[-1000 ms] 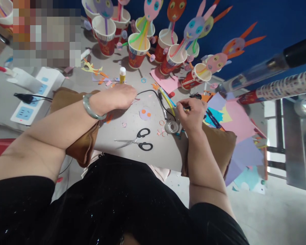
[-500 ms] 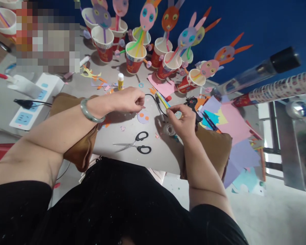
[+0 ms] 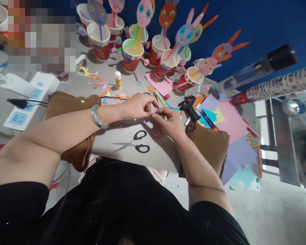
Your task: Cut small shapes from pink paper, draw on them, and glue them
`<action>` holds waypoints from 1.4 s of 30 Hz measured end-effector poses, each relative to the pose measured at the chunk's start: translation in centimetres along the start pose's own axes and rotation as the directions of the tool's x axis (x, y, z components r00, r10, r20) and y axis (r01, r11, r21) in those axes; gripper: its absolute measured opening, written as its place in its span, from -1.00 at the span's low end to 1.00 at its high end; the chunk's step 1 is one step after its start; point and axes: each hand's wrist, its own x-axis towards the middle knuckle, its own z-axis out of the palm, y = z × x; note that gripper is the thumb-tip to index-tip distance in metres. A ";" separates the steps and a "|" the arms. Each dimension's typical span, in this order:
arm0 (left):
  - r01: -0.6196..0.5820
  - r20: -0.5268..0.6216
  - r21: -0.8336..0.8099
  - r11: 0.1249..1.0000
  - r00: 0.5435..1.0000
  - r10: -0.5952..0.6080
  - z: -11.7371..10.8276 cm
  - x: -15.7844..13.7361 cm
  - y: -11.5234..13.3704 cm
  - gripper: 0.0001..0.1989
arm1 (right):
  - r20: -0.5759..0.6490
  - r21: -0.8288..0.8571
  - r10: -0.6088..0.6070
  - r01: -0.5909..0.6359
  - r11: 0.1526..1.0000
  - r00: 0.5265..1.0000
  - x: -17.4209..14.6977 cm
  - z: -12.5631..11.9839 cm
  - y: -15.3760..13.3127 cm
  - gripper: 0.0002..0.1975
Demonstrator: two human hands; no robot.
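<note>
A small pink paper piece [image 3: 153,110] is pinched between the fingertips of my left hand [image 3: 136,106] and my right hand [image 3: 170,123], which meet above the table. Beneath them a light purple paper disc [image 3: 142,120] lies mostly hidden. Closer to me, a pair of scissors [image 3: 140,148] with black handles rests on the tabletop, blades pointing left. Beyond my fingers are a yellow marker-like stick [image 3: 162,99] and coloured paper scraps [image 3: 107,93]. A black glue gun [image 3: 190,108] lies to the right of my right hand.
Red paper cups [image 3: 133,58] with paper rabbit faces line the back. A glue stick [image 3: 117,81] stands upright near the middle. Brown cushions [image 3: 209,144] lie under both forearms. On the left is a power strip [image 3: 32,102]; coloured paper sheets [image 3: 233,120] cover the right side.
My right hand has moved left from beside the yellow stick to meet my left hand, which shifted right. Both now grip the pink piece, covering most of the purple disc. The glue gun is more exposed.
</note>
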 end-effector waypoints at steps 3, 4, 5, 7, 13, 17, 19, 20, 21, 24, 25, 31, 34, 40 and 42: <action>-0.028 -0.042 0.069 0.997 0.999 0.030 0.1 0.1 -0.1 -0.68 | -0.013 0.019 -0.011 0.012 1.000 1.000 0.3 0.1 0.5 -0.66; -0.033 -0.054 0.078 0.996 0.998 0.037 0.2 0.2 -0.2 -0.68 | -0.015 0.022 -0.021 0.021 1.000 1.000 0.5 0.2 0.6 -0.66; -0.036 -0.060 0.070 0.997 0.997 0.040 0.1 0.3 -0.3 -0.68 | -0.016 0.020 -0.030 0.030 0.999 0.999 0.6 0.2 0.7 -0.66; -0.031 -0.053 0.017 0.999 0.998 0.032 0.1 0.5 -0.7 -0.69 | -0.026 -0.003 -0.050 0.050 0.999 0.998 1.0 0.2 0.8 -0.67; 0.080 -0.019 -0.035 0.996 0.997 -0.081 -0.8 1.3 -1.3 -0.77 | -0.049 -0.184 -0.150 0.139 0.973 0.987 2.8 -0.3 0.5 -0.76; 0.113 -0.134 0.326 0.939 0.988 -0.072 -1.8 1.2 -1.4 -0.75 | 0.010 -0.302 -0.115 0.113 0.947 0.993 4.3 -0.8 0.3 -0.80; 0.102 -0.170 0.518 0.849 0.985 -0.015 -2.3 1.1 -1.6 -0.77 | 0.063 -0.363 -0.083 0.100 0.926 0.995 5.2 -0.7 0.1 -0.80; 0.098 -0.170 0.581 0.808 0.985 0.003 -2.5 1.0 -1.7 -0.78 | 0.086 -0.392 -0.073 0.101 0.915 0.994 5.7 -0.6 0.0 -0.80; 0.093 -0.159 0.623 0.777 0.987 0.009 -2.8 0.9 -1.8 -0.79 | 0.102 -0.417 -0.070 0.107 0.903 0.992 6.3 -0.4 -0.1 -0.80; 0.073 -0.096 0.694 0.716 0.995 -0.008 -3.3 0.7 -1.7 -0.77 | 0.120 -0.484 -0.056 0.108 0.868 0.991 7.9 0.3 -0.2 -0.81; 0.064 -0.068 0.716 0.695 0.997 -0.022 -3.4 0.7 -1.6 -0.76 | 0.118 -0.502 -0.047 0.100 0.859 0.992 8.4 0.5 -0.2 -0.80; -0.025 0.096 0.824 0.566 0.991 -0.096 -4.1 0.3 -1.1 -0.68 | 0.124 -0.598 -0.054 0.118 0.793 0.991 9.6 0.8 -0.3 -0.81; -0.093 0.159 0.844 0.528 0.984 -0.079 -4.3 -0.1 -0.7 -0.65 | 0.104 -0.597 -0.059 0.110 0.795 0.993 9.6 0.0 -0.4 -0.84; -0.162 0.217 0.857 0.490 0.974 -0.058 -4.1 -0.7 -0.6 -0.64 | 0.001 -0.469 -0.049 0.044 0.882 0.999 9.1 -1.2 -0.6 -0.84; -0.172 0.231 0.862 0.477 0.971 -0.066 -4.1 -0.9 -0.7 -0.65 | 0.011 -0.329 0.044 -0.038 0.943 0.999 8.9 -0.7 -0.5 -0.85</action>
